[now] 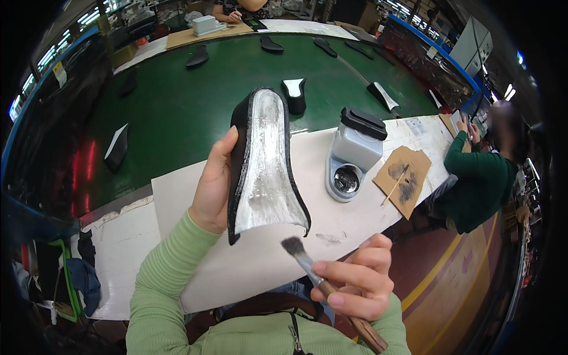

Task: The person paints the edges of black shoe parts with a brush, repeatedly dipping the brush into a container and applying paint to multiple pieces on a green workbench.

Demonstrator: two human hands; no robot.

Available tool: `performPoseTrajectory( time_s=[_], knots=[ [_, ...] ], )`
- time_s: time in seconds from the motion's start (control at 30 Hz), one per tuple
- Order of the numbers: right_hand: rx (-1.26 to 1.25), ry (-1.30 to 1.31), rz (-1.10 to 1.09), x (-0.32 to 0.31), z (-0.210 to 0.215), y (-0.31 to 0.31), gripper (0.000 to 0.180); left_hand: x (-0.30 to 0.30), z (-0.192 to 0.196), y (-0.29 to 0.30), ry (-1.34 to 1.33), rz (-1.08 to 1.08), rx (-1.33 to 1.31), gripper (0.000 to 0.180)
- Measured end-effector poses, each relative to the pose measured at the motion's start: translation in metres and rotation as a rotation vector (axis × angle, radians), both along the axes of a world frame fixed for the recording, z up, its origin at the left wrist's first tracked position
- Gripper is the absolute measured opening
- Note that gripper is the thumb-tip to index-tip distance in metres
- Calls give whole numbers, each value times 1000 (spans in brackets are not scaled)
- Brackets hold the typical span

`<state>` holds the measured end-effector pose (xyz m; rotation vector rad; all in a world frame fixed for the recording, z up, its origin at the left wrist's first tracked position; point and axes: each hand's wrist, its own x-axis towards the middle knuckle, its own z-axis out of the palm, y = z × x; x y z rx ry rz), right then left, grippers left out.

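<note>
A black wedge shoe sole [266, 160] stands tilted up in front of me, its hollowed face coated with shiny whitish glue. My left hand [214, 186] is closed around its left side; the fingers behind the sole are hidden. Just below the sole's lower right corner is a brush [303, 259] with dark bristles and a wooden handle. My right hand [358, 278] pinches it by the handle, and the bristles are apart from the sole. Right of the sole stands a white glue pot [358, 148] with a black lid and a round cup at its front.
A white sheet [195, 260] covers the bench. Cardboard [420, 165] with dark smears and a thin stick lies right of the pot. Beyond runs a green belt [207, 89] carrying several soles [294, 97]. One person in green sleeves [482, 171] works at right, another at the far side.
</note>
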<state>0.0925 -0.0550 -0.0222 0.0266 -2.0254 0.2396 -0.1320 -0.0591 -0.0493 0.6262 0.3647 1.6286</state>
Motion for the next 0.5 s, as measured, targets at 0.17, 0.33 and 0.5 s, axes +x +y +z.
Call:
performPoseTrajectory(
  time_s=[0.17,0.33,0.5],
  knots=[
    [-144,255,43,-3,5,7,35,6,3,-3,101,28,-16,55],
    [-118,137,-6,-22,5,12,37,15,0,-4,114,33,-6,56],
    [-49,135,156,-26,-1,-8,30,5,0,0,63,41,-36,55]
  ],
)
